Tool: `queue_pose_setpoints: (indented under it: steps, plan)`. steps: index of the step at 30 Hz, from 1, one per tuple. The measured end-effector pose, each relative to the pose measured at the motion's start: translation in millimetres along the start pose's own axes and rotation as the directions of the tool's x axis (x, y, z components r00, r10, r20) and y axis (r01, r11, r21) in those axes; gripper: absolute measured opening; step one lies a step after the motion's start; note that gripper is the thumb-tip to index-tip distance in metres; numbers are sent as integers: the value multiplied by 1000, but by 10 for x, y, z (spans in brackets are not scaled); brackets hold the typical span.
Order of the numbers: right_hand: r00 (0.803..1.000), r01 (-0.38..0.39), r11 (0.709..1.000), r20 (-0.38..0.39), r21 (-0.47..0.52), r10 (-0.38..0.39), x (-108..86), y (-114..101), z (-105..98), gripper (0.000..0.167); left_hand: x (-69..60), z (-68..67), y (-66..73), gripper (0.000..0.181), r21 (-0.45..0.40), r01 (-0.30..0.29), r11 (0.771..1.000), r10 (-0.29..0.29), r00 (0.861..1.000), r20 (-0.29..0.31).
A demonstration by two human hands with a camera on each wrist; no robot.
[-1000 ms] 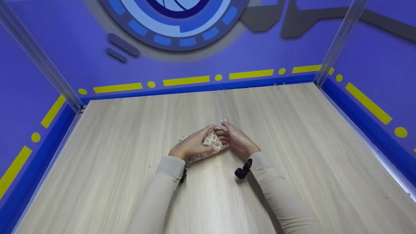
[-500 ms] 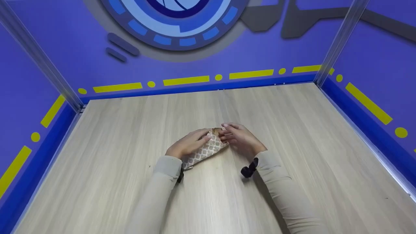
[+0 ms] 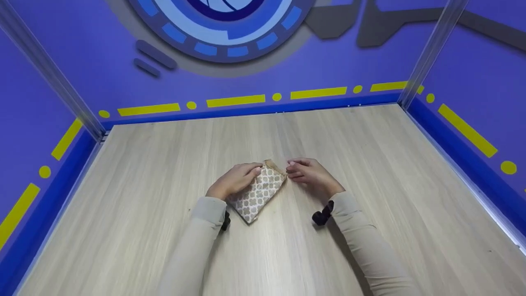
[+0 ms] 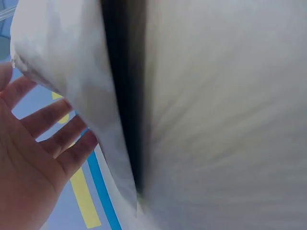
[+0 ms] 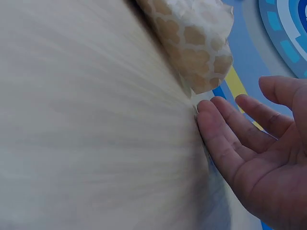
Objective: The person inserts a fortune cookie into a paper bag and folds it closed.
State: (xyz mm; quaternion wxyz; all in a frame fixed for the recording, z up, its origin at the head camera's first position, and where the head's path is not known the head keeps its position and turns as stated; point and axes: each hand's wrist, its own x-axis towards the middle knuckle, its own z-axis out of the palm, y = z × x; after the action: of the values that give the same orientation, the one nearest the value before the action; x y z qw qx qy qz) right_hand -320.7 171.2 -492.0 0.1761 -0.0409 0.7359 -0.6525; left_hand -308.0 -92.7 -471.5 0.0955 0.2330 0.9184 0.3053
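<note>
A small paper bag (image 3: 257,193) with a white and tan lattice print stands tilted over the table, its brown-edged mouth toward the upper right. The left hand (image 3: 236,180) holds its left side, with the thumb near the mouth and the fingers along the edge. In the left wrist view, that hand's fingertips (image 4: 88,139) pass behind the bag's edge. Beside the bag's right corner is the right hand (image 3: 310,174), its fingers loosely bent. The right wrist view shows a small gap between those fingertips (image 5: 204,105) and the bag (image 5: 192,43). What the bag contains is hidden.
The light wood-grain table (image 3: 164,164) stretches around both hands. Purple-blue panels (image 3: 230,86) with yellow dashes enclose its back and sides. Black wrist cameras (image 3: 322,213) hang under the beige cuffs, close to the tabletop.
The right hand has drawn out of the bag's mouth and moved slightly right. The left hand has shifted a little left, and the bag has turned so more of its printed face shows.
</note>
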Motion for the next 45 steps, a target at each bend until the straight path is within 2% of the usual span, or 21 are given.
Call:
queue_pose_setpoints:
  steps: [4, 7, 13, 18, 24, 27, 29, 36, 40, 45]
  plan:
    - [999, -49, 999, -2, 23, 49, -7, 32, -19, 47, -11, 23, 8, 42, -3, 6, 1000, -6, 1000, -29]
    - [997, -70, 997, 24, 31, 69, -20, 49, -24, 49, -25, 50, 23, 38, -24, 17, 1000, -18, 998, -53]
    - [991, -90, 996, 98, -1, 90, -66, 56, -4, 52, -55, 91, 68, 43, -105, 92, 990, -100, 992, -72]
    - [989, -94, 995, 115, -31, 97, -72, 52, 31, 54, -70, 127, 100, 49, -200, 143, 969, -162, 984, -81]
    - [991, -93, 994, 88, -54, 97, -81, 42, 88, 53, -88, 177, 146, 74, -308, 197, 931, -234, 968, -88]
    - [993, -74, 996, 83, -55, 79, -82, 40, 109, 50, -97, 198, 172, 80, -347, 204, 916, -249, 965, -89]
    - [995, -54, 997, 83, -50, 58, -83, 42, 114, 50, -99, 208, 189, 80, -381, 205, 902, -257, 962, -91]
    - [998, -22, 999, 66, 45, 19, -96, -4, 132, 53, -81, 214, 224, 69, -527, 191, 828, -281, 955, -96]
    - [998, -16, 994, 62, 112, 9, -113, -45, 156, 58, -66, 211, 236, 55, -589, 150, 794, -256, 962, -99]
    - [998, 24, 993, 47, 113, -29, -141, -101, 192, 57, -55, 230, 248, 47, -689, 90, 720, -208, 974, -90]
